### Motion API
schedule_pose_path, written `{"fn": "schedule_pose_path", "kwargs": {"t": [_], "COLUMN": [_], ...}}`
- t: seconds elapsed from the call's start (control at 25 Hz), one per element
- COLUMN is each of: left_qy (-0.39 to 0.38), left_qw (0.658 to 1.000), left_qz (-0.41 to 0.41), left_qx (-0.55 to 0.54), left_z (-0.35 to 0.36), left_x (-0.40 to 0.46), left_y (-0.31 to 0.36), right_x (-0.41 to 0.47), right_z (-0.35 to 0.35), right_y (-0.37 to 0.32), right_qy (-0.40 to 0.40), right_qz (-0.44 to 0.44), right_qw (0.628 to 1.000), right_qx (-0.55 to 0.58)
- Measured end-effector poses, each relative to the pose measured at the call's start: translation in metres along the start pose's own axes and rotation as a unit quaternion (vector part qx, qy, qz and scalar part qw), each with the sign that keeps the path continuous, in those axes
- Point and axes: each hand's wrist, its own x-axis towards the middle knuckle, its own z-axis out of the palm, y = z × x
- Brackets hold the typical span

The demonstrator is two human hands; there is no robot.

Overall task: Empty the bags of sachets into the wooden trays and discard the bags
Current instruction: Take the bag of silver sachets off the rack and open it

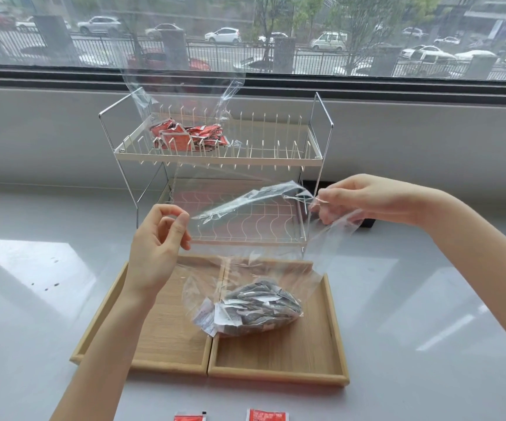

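A clear plastic bag (pixel 276 268) hangs between my hands, its bottom full of grey and white sachets (pixel 254 311) resting over the divide between two wooden trays. My left hand (pixel 157 250) pinches the bag's left top edge. My right hand (pixel 364 199) grips the right top edge, holding the mouth spread. The left tray (pixel 166 338) and right tray (pixel 306 347) lie side by side on the table, with no loose sachets in them. A second clear bag with red sachets (pixel 188 135) sits on the upper shelf of a wire rack.
The two-tier white wire rack (pixel 215 153) stands behind the trays against the window sill. Two red sachets (pixel 268 416) lie at the table's near edge. A dark object (pixel 367 221) sits behind my right hand. The grey table (pixel 48 268) extends on both sides.
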Motion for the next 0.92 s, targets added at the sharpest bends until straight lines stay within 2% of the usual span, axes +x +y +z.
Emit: {"fn": "schedule_pose_path", "kwargs": {"t": [0.16, 0.28, 0.36, 0.52, 0.64, 0.76, 0.84, 0.92], "left_qy": [-0.001, -0.004, -0.001, 0.005, 0.01, 0.014, 0.023, 0.045], "left_qw": [1.0, 1.0, 1.0, 1.0, 1.0, 1.0, 1.0, 0.999], "left_qz": [0.0, 0.0, -0.003, -0.007, -0.002, 0.011, 0.016, 0.011], "left_qx": [-0.003, -0.003, 0.0, -0.002, -0.005, -0.002, -0.001, -0.001], "left_z": [0.0, 0.001, 0.001, 0.0, 0.001, 0.002, 0.003, 0.004], "left_x": [0.0, 0.0, 0.0, 0.001, 0.002, 0.002, 0.003, 0.004], "left_y": [0.001, 0.003, 0.002, 0.0, -0.001, 0.0, 0.0, 0.0], "right_x": [-0.003, -0.002, -0.003, -0.003, -0.001, 0.003, 0.007, 0.009], "right_z": [-0.003, -0.002, -0.004, -0.002, 0.0, 0.005, 0.009, 0.011], "right_y": [0.001, -0.003, -0.008, -0.012, -0.008, -0.002, 0.002, 0.005], "right_qy": [0.068, 0.136, 0.165, 0.235, 0.297, 0.347, 0.399, 0.425], "right_qz": [-0.039, -0.103, -0.137, -0.187, -0.259, -0.285, -0.296, -0.297], "right_qw": [0.997, 0.983, 0.975, 0.953, 0.902, 0.865, 0.841, 0.848], "right_qx": [0.028, 0.071, 0.061, -0.046, -0.175, -0.226, -0.215, -0.114]}}
